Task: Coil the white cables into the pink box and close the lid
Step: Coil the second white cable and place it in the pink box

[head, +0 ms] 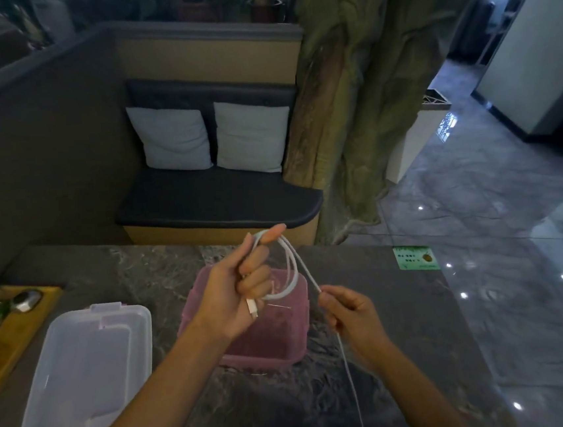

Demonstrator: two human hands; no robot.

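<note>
Several loops of cable (287, 274) sit clenched in my left hand (236, 293) — right hand (351, 313) pinches the tail, feeding another turn above the box (248, 347).

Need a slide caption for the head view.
Left hand loops white cable above open pink box; right hand feeds slack.
</note>
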